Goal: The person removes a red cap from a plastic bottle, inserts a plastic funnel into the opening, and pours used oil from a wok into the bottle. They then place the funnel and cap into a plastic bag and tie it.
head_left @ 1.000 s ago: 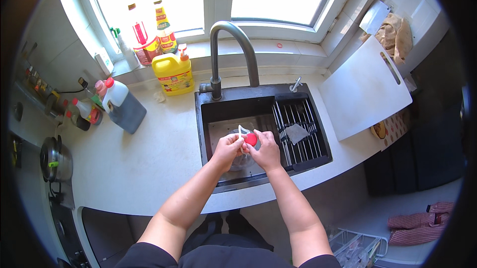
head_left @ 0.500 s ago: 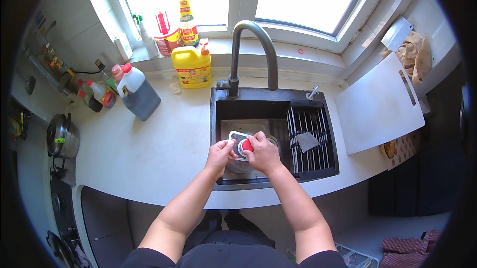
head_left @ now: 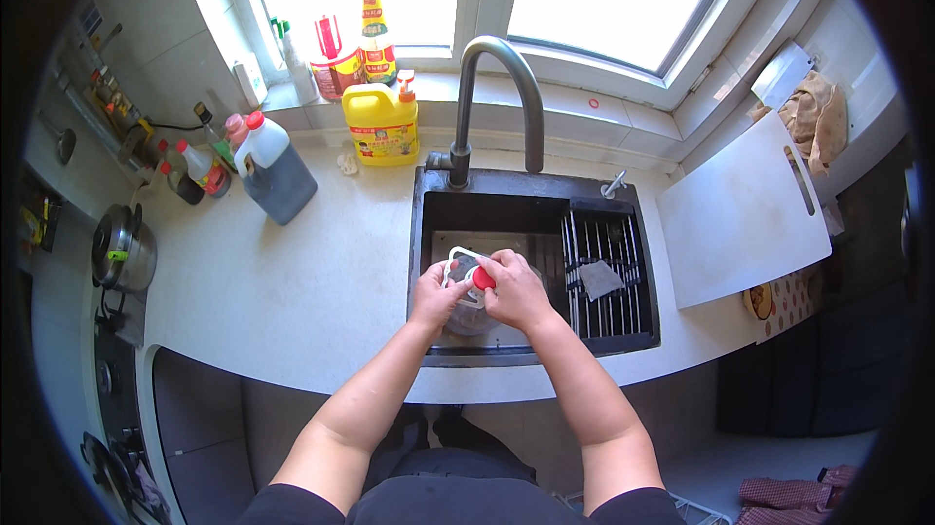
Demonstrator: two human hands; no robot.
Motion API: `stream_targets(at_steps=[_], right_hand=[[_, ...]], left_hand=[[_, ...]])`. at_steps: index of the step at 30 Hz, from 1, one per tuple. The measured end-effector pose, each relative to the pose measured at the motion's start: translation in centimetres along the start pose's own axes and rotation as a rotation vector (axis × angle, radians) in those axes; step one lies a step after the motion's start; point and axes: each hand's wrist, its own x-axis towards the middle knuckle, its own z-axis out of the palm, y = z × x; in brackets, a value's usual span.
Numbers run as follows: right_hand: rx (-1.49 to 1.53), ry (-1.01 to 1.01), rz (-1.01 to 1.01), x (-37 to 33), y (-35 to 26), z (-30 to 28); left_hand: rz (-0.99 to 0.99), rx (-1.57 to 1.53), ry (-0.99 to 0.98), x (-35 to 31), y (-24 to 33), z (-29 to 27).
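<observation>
White-rimmed lid [head_left: 463,267]: over sink [head_left: 545,186], between hands
Left hand [head_left: 435,295]: closed on lid edge
Right hand [head_left: 516,293]: nearer red knob [head_left: 483,278], pinching it

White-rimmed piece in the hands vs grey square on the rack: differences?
Support: the white-rimmed piece is held up by the left hand and right hand; the grey square lies on the rack.
Colour: the white-rimmed piece is darker inside, with a red round part; the grey square looks plain.
Shared: both are within the sink's outline in view.
</observation>
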Motion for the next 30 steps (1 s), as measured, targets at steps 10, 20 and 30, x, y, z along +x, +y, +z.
stream_targets(at_steps=[10, 20, 30], right_hand=[[0.005, -0.196, 0.123, 0.6, -0.4, -0.5], [0.012, -0.175, 0.166, 0.3, -1.5, -0.7], [0.322, 0.054, 0.067, 1.5, -2.8, -3.6]], left_hand=[[0.005, 0.041, 0.029, -0.4, -1.0, 0.0], [0.097, 0.012, 0.101, -0.8, -2.4, -0.4], [0.07, 0.185, 0.111, -1.7, -2.1, -1.9]])
